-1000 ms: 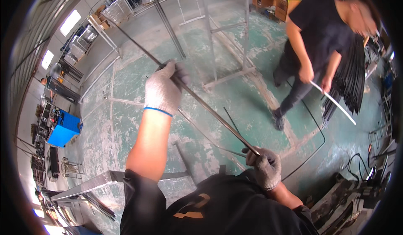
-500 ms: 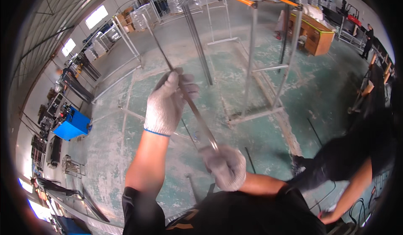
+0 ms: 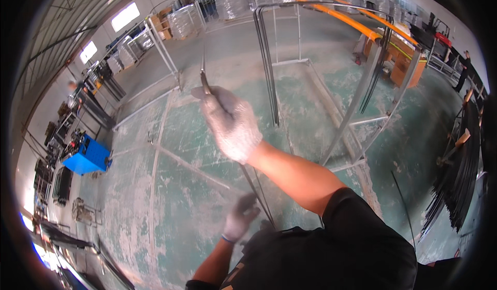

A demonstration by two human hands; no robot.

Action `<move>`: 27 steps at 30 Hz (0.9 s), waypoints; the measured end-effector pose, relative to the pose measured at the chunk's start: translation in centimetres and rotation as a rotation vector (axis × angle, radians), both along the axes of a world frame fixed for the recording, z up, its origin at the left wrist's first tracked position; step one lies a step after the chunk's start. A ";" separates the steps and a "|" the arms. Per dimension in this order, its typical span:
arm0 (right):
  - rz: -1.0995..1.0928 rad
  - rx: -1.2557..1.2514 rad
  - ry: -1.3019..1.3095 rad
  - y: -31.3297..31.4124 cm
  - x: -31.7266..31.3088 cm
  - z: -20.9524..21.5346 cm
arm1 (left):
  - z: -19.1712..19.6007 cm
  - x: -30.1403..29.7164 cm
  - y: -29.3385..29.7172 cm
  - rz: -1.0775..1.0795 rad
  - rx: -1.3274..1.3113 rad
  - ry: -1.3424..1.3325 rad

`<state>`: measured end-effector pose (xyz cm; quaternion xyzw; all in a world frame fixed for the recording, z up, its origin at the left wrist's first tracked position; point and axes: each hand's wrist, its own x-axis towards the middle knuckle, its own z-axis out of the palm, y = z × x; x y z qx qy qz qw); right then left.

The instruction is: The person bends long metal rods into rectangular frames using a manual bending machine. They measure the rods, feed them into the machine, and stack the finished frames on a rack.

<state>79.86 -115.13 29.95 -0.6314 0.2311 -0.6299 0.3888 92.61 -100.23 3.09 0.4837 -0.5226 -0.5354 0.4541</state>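
Note:
My right hand [image 3: 231,127], in a pale knit glove, is raised in front of me and closed round a thin metal rod [image 3: 203,67]. The rod's upper part points away and fades into blur. Below the glove a dark thin length [image 3: 259,197] runs toward my body; whether it belongs to the same rod I cannot tell. Lower down, my gloved left hand [image 3: 240,218] is smeared by motion, its fingers apart and nothing visible in them. Ahead to the right, dark bent tubes [image 3: 268,67] hang from a rack with orange-covered bars [image 3: 341,16].
The rack's grey posts [image 3: 357,101] stand on the worn green floor. A blue machine [image 3: 88,155] is at left, near a person [image 3: 85,101]. Dark bars [image 3: 458,171] are stacked at right, with another person [image 3: 464,71] beyond. Wrapped pallets [image 3: 233,5] line the back.
My left hand has let go of the rod and dropped toward my body. My right hand has risen forward with the rod. The nearby person at right has left view; my view has turned.

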 end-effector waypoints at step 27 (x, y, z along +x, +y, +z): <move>-0.114 -0.986 0.515 -20.3 28.8 16.6 | -7.4 10.7 -22.4 0.743 0.202 -0.329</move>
